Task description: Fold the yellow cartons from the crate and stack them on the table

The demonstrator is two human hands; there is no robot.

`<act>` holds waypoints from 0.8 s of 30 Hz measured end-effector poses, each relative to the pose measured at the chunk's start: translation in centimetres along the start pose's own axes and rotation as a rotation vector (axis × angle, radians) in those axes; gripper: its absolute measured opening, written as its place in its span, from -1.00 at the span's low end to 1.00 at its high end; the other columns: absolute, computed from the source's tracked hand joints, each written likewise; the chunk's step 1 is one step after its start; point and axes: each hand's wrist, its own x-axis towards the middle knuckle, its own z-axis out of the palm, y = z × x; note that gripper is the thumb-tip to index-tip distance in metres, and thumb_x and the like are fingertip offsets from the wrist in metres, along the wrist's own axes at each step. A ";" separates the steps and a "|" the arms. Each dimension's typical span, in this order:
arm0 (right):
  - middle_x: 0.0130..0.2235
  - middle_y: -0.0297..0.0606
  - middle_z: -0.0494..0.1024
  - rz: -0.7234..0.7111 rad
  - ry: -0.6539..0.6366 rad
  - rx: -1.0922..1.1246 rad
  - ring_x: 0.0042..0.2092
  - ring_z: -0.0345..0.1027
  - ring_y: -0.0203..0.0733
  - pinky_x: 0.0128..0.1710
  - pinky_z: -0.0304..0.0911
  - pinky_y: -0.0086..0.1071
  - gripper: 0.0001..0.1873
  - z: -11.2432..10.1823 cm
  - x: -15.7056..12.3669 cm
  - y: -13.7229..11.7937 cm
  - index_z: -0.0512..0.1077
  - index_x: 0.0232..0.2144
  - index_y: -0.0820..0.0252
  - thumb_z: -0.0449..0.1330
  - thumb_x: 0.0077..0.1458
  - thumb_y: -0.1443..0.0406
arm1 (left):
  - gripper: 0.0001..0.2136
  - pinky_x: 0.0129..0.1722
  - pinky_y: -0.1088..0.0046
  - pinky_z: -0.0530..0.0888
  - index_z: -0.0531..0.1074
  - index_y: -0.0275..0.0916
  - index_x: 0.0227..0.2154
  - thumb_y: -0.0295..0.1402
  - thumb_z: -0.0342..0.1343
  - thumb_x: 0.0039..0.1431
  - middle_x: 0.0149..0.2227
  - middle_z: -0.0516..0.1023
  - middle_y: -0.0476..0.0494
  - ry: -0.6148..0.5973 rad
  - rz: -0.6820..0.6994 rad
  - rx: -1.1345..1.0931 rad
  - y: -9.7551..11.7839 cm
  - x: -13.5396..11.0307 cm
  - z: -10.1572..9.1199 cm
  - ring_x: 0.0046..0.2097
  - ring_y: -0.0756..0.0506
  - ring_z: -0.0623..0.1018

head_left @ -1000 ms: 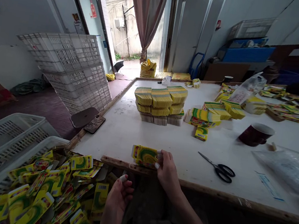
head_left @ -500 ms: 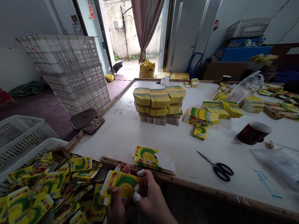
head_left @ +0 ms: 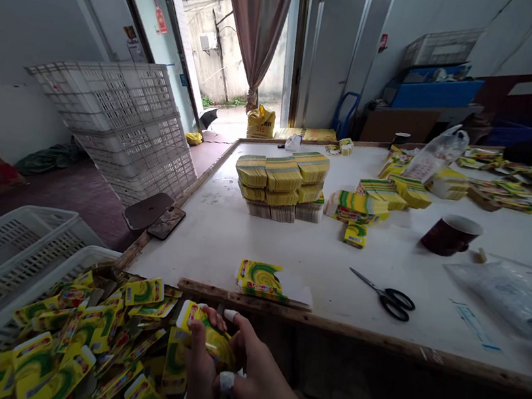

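Note:
Between my two hands is a small yellow-and-green printed carton (head_left: pixel 212 339), held over the edge of a crate of similar cartons. My left hand (head_left: pixel 203 369) grips it from below and the left, thumb across its face. My right hand (head_left: pixel 248 362), with white coverings on some fingertips, closes round its right end. Part of the carton is hidden by my fingers. On the table just beyond lies a short stack of flat, unfolded cartons (head_left: pixel 259 279). Below left, many yellow cartons (head_left: pixel 93 334) are heaped in the white crate (head_left: pixel 90 255).
On the white table (head_left: pixel 221 239) are scissors (head_left: pixel 393 302), stacked carton bundles (head_left: pixel 282 182), a dark mug (head_left: pixel 450 235), a plastic bag (head_left: pixel 510 296) and a phone (head_left: pixel 166 222). A wooden rim (head_left: pixel 351 330) edges the table. White crates (head_left: pixel 123 120) stand stacked at left.
My right hand has moved left and closed further over the carton's right end. The carton has tilted, and more of its face is covered. At the far right, blurred yellow cartons have dropped from view.

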 end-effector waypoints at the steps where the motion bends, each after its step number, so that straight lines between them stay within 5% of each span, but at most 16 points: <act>1: -0.42 -0.48 0.27 0.004 0.036 -0.008 -0.40 0.15 -0.33 -0.43 0.08 -0.47 -0.29 -0.2 0.2 0.1 0.23 0.05 0.11 0.27 -0.21 0.47 | -0.68 -0.37 0.54 0.46 0.46 -0.19 -0.38 -0.02 0.19 0.00 -0.47 0.42 0.02 0.008 -0.019 0.033 -0.1 -0.1 -0.2 -0.42 0.01 0.46; 8: -0.39 -0.38 0.37 -0.026 0.088 0.217 -0.36 0.26 -0.28 -0.34 0.18 -0.42 -0.64 -2.4 1.1 -0.9 0.31 -0.13 0.18 0.22 0.01 0.22 | -0.66 -0.24 0.46 0.52 0.47 -0.20 -0.17 -0.24 0.30 -0.04 -0.22 0.61 -0.15 0.003 -0.248 0.092 -0.3 -0.7 0.5 -0.22 -0.11 0.60; 13: -0.37 -0.32 0.46 -0.142 0.169 -0.143 -0.32 0.33 -0.22 -0.31 0.21 -0.42 -0.88 -2.7 0.7 -1.3 0.40 -0.27 0.17 0.07 0.13 0.34 | -0.74 -0.31 0.42 0.54 0.54 -0.25 -0.38 -0.29 0.37 -0.17 -0.38 0.64 -0.11 0.042 -0.233 0.116 -0.2 -0.2 0.3 -0.35 -0.11 0.62; 17: -0.33 -0.28 0.53 -0.233 0.167 -0.525 -0.29 0.36 -0.17 -0.28 0.21 -0.38 -0.70 -4.3 0.3 -1.7 0.47 -0.29 0.12 0.01 0.05 0.49 | -0.62 -0.22 0.39 0.52 0.53 -0.22 -0.22 -0.13 0.32 -0.11 -0.24 0.63 -0.17 0.016 -0.150 0.239 2.5 0.6 -0.3 -0.23 -0.14 0.60; 20: -0.40 -0.27 0.54 -0.300 0.025 -0.809 -0.32 0.33 -0.16 -0.29 0.18 -0.35 -0.64 -5.1 -0.1 -2.3 0.53 -0.31 0.06 0.05 -0.01 0.53 | -0.35 -0.06 0.32 0.46 0.45 -0.27 -0.04 0.06 0.26 -0.16 -0.06 0.55 -0.31 -0.150 0.036 0.435 5.2 1.1 -0.8 -0.05 -0.25 0.52; 24: -0.42 -0.32 0.54 -0.437 -0.102 -0.906 -0.28 0.33 -0.16 -0.06 0.16 -0.23 -0.79 -4.3 -0.7 -3.2 0.53 -0.34 -0.01 0.18 0.07 0.43 | -0.24 0.08 0.12 0.33 0.43 -0.24 0.02 -0.24 0.45 -0.40 0.00 0.51 -0.33 -0.544 -0.159 0.812 5.9 0.7 -1.3 0.04 -0.39 0.45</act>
